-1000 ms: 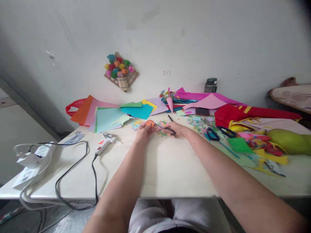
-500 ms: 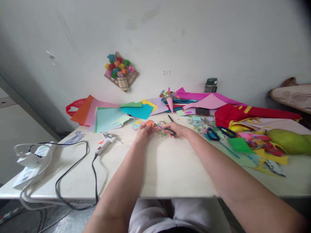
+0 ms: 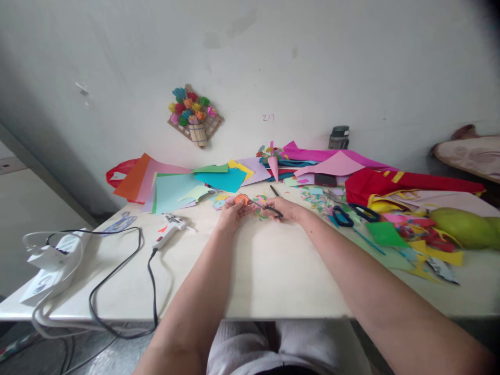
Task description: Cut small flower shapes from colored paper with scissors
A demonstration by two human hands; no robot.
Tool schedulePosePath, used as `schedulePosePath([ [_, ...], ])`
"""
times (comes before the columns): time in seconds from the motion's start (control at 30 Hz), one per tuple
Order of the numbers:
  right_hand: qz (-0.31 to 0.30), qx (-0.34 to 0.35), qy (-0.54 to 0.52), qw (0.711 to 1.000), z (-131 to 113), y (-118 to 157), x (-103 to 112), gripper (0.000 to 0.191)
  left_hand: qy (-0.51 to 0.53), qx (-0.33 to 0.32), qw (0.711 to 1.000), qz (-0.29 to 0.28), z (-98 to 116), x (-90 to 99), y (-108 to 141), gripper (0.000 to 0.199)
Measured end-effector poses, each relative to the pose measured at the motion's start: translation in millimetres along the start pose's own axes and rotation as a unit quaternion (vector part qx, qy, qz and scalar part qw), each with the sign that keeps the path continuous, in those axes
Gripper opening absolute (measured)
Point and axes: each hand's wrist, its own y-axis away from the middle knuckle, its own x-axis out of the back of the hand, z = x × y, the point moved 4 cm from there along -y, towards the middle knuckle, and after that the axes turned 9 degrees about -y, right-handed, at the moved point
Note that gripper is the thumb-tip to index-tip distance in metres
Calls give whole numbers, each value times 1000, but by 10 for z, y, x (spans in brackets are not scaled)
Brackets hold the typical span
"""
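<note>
My left hand (image 3: 235,212) pinches a small piece of orange paper (image 3: 241,199) over the middle of the table. In my right hand (image 3: 286,209) is a pair of scissors (image 3: 275,212) with dark handles, its blades pointing left to the orange paper. The blade tips meet the paper's edge; whether they are closed on it is too small to tell. Beneath and behind both hands lie small coloured paper scraps (image 3: 259,199). A black pen-like stick (image 3: 274,190) lies just behind my right hand.
A glue gun (image 3: 169,233) with a black cord lies left, near a white power strip (image 3: 54,265). Coloured paper sheets (image 3: 175,190) line the back. Blue-handled scissors (image 3: 344,215), a green paper square (image 3: 386,234) and a green, rounded fruit-like thing (image 3: 455,227) lie right. A dark bottle (image 3: 339,137) stands behind.
The scissors and the orange paper have shifted only very slightly in my hands. Everything else on the table stays where it was.
</note>
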Motion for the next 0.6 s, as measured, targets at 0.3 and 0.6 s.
schedulePosePath([
  [0.3,28,17,53,998,55,-59,48,10,2,0,1000,-8,-21,14,-10,26],
  [0.6,-18,-16,15,1000,-3,37,-3,11,2,6,1000,-4,8,-15,16,22],
])
